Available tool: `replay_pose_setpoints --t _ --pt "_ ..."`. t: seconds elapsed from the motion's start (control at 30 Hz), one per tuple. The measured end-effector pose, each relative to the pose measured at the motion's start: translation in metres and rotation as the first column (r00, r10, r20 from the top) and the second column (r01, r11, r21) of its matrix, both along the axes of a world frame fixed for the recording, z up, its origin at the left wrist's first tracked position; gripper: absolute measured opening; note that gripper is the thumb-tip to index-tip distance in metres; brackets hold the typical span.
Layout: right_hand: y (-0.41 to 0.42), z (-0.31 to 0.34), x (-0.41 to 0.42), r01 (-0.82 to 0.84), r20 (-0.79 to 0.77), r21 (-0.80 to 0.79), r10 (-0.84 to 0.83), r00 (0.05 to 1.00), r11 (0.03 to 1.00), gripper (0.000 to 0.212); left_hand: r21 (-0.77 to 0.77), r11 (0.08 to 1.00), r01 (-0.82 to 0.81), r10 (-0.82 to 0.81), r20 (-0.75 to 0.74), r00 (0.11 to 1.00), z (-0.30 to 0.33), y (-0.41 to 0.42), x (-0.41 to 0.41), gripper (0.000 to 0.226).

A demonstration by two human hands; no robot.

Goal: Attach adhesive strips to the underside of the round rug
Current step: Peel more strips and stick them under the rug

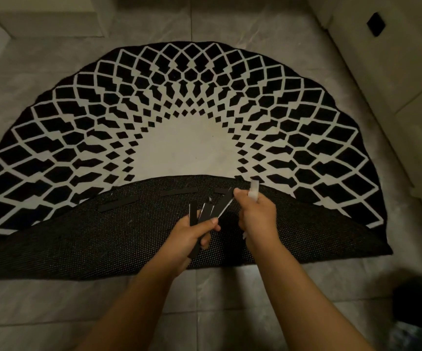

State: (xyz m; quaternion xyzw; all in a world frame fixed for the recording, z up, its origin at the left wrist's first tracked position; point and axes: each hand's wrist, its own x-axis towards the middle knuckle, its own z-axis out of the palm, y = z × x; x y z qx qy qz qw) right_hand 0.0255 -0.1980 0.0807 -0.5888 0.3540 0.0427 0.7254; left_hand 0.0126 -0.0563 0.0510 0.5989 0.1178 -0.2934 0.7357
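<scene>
Two hands over folded rug underside: left hand grips black strips; right hand fingers pinch one strip, white backing. Three strips attached.

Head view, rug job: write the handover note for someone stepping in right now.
Left hand: grips a bundle of black adhesive strips.
Right hand: pinches the top of one strip from that bundle; white backing paper sticks up between its fingers.
Round rug: on the tiled floor, near edge folded over so the dark mesh underside faces up.
Done: at least two strips, first and second, stuck along the folded edge; a third by the right hand is unclear.
Left: peel and stick the held strips.
</scene>
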Motion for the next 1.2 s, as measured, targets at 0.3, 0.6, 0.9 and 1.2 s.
replay_pose_setpoints --t 0.3,0.6,0.9,1.2 --pt "-0.005 0.004 0.001 -0.010 0.063 0.012 0.009 0.998 1.000 0.012 -0.172 0.985 0.012 -0.023 -0.062 0.998 0.004 0.002 -0.001 0.011" --pt "-0.015 0.008 0.002 0.076 0.085 0.007 -0.076 0.994 0.997 0.013 0.005 0.998 -0.056 0.056 -0.010 0.998 0.003 0.025 0.004 0.013" --pt "-0.005 0.009 -0.001 -0.108 0.050 -0.060 0.112 0.992 0.992 0.011 0.274 0.946 -0.174 0.134 0.159 0.978 0.021 0.025 0.016 0.008" --pt "0.007 0.009 -0.003 -0.195 0.049 -0.115 0.201 0.978 0.974 0.016 0.395 0.916 -0.071 -0.029 0.240 0.970 0.028 0.009 0.016 0.025"
